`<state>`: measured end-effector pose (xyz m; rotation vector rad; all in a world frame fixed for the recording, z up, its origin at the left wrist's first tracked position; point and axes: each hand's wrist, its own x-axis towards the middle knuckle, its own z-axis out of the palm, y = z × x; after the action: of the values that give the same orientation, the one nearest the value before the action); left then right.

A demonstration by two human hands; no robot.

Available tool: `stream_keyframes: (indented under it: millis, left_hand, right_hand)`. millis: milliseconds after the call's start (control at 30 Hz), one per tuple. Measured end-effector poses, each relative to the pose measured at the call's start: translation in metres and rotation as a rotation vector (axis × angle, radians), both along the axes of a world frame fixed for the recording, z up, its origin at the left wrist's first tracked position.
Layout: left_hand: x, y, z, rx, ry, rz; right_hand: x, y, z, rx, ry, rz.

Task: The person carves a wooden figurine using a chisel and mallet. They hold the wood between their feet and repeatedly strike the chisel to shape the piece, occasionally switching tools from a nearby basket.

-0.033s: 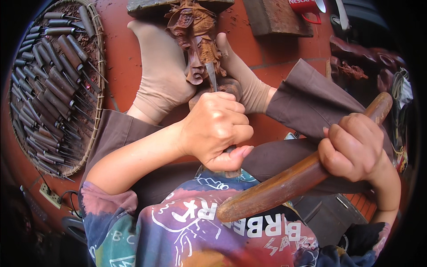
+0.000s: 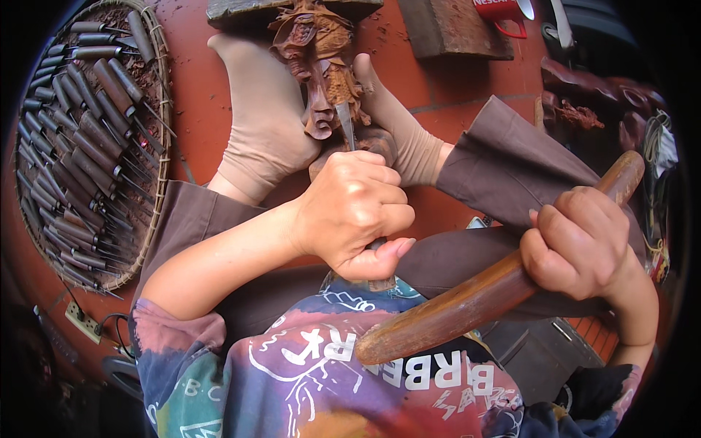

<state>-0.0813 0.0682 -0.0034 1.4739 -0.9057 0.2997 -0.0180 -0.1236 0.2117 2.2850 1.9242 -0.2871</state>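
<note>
Almost nothing had changed since the picture just before: the whole view had slid by a hair, and both hands, the tool and the carving kept the same places relative to one another. The left hand (image 2: 358, 215) was wrapped tightly around a slim chisel with a grey steel blade (image 2: 345, 125), the thumb lying toward the right, the blade pointing away from the body. Its tip met the reddish-brown, intricately carved wooden figure (image 2: 321, 47) near the figure's lower part, though whether it had bitten into the wood could not be told. That figure lay between two feet in beige socks (image 2: 263, 124), its far end at a dark, thick wooden board (image 2: 241, 10). The right hand (image 2: 580, 241) was clamped around a long, brown, rounded wooden club (image 2: 453, 310), held well apart from the chisel and slanting across the front of a multicoloured printed shirt (image 2: 314, 365). Because the blade had not visibly shifted and the club had not come nearer, the carving seemed no further along; the moment read as a steady hold with the chisel placed. To the left, a woven basket (image 2: 166, 109) held many dark-handled chisels (image 2: 95, 142).
</note>
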Motion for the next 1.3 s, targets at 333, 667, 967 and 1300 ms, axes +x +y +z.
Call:
stream_keyframes:
  millis: [333,667,967,1300]
  left_hand:
    - [0.005,-0.001,0.0,-0.045,0.066,0.036]
    - [0.009,0.003,0.001,-0.096,0.092,-0.019]
    - [0.005,0.001,0.0,-0.041,0.019,-0.026]
    - [0.008,0.004,0.001,-0.031,0.066,-0.023]
  right_hand:
    - [-0.001,0.002,0.0,-0.029,0.012,0.005]
    - [-0.001,0.001,-0.001,-0.006,0.075,0.005]
    - [-0.004,0.006,0.005,-0.082,0.08,-0.017]
    - [0.0,0.005,-0.002,-0.046,0.037,0.02]
